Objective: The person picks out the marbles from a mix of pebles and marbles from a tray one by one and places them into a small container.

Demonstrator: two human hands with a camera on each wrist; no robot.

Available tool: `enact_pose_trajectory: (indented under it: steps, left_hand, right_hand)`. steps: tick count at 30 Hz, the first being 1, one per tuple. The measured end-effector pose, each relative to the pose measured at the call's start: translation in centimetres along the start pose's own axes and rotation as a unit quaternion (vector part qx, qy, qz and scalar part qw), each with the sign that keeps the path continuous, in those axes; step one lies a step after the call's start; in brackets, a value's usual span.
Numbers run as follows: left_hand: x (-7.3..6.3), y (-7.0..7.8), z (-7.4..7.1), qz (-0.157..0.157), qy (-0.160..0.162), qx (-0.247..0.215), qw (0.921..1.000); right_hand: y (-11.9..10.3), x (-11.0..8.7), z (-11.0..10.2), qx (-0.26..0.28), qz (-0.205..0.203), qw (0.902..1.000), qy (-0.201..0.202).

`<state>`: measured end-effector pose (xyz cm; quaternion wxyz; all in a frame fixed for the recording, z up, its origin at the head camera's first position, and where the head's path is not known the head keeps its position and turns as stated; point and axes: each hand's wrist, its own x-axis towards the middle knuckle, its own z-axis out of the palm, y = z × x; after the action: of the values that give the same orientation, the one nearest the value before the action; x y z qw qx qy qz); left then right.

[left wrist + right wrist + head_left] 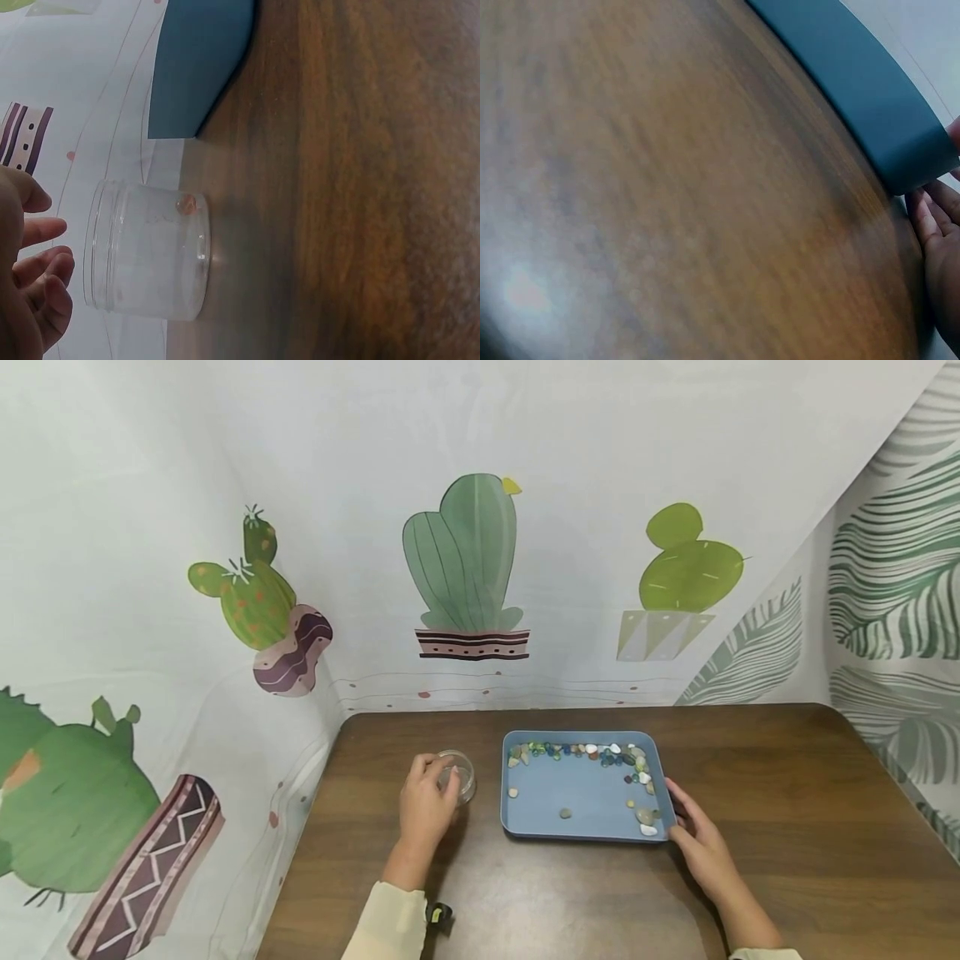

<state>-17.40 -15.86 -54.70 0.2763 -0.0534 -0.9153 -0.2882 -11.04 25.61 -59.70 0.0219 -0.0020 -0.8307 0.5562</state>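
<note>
My left hand is over a clear round jar left of the blue tray. In the left wrist view, its fingers hang loosely bent beside the jar's open mouth, with a gap between; nothing shows in them. A small reddish bead lies at the jar's bottom. The blue tray holds pebbles and glass beads, mostly along its far and right sides. At the tray's near right corner, my right hand grips the wall; some of its fingers are low against the base.
A brown wooden table carries the jar and tray. By the left sleeve is a small black object. White cloth printed with cacti hangs behind and at the left; a leaf-patterned cloth hangs at the right.
</note>
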Motion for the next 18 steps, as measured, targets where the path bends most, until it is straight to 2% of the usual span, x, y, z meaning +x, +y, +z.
enact_pose_trajectory:
  steps: [11, 18]
  left_hand:
    - [0.24, -0.19, 0.09, 0.001, -0.002, -0.006, 1.0]
    - [0.37, 0.36, 0.11, 0.014, -0.001, -0.003, 0.9999]
  right_hand:
    - [0.07, 0.01, 0.04, 0.002, -0.002, 1.0, 0.0]
    - [0.13, -0.01, 0.09, 0.003, 0.0, 1.0, 0.002]
